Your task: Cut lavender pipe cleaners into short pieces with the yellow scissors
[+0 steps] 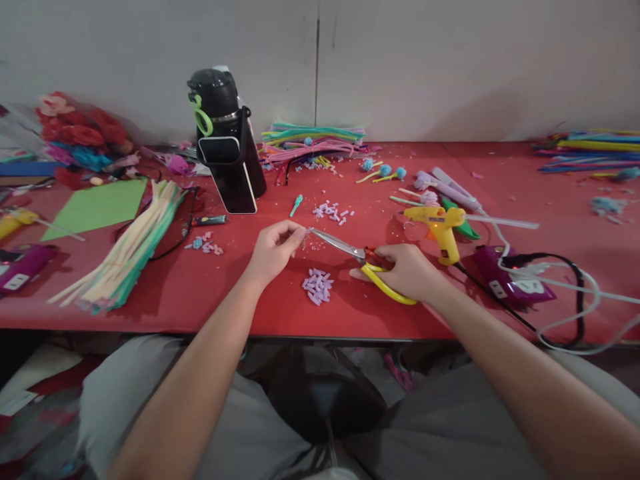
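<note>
My right hand [410,270] grips scissors [340,244] with yellow and orange handles, their blades pointing left to my other fingertips. Thumb and fingers of my left hand [277,250] are pinched together at the blade tips; whatever small piece they hold is too small to make out. Below the blades lies a pile of short lilac fuzzy pieces [317,287] on the red table [280,313]. A looser scatter of lilac bits [333,212] lies beyond the blades, near a small teal stick [297,205].
To the right are a yellow glue gun [437,227], a purple power strip [510,280] and looped cables. A black bottle [243,140] with a phone [233,177] stands back left. Pipe-cleaner bundles lie left [130,250] and at the back [315,143]. Blue pompom pieces [384,171] lie behind.
</note>
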`<control>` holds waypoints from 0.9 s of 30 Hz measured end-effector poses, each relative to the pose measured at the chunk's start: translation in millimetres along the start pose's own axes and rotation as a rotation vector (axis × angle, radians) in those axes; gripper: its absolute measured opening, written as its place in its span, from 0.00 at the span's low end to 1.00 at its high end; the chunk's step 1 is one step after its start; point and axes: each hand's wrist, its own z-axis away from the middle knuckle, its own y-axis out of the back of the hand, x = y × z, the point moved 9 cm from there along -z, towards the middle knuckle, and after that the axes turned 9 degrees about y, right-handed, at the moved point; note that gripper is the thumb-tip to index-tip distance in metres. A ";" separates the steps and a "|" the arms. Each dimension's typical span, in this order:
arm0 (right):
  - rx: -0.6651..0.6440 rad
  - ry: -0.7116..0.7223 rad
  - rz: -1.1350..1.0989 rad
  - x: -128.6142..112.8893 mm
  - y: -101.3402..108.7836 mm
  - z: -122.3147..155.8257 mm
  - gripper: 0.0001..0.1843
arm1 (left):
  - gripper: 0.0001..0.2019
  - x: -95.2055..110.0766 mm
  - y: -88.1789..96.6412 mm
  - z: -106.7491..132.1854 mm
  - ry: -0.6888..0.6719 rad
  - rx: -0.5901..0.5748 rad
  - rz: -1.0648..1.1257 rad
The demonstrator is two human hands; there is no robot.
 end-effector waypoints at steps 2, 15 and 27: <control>-0.001 0.006 0.003 0.4 -0.3 0.0 0.35 | 0.13 -1.6 0.1 -0.5 -0.002 -0.001 -0.001; -0.006 -0.005 0.021 -0.8 0.2 -1.1 0.35 | 0.14 -2.6 0.2 -1.0 0.019 -0.002 0.012; 0.019 0.001 0.007 0.6 0.6 1.9 0.34 | 0.16 -7.1 -2.2 -0.6 0.104 -0.012 0.072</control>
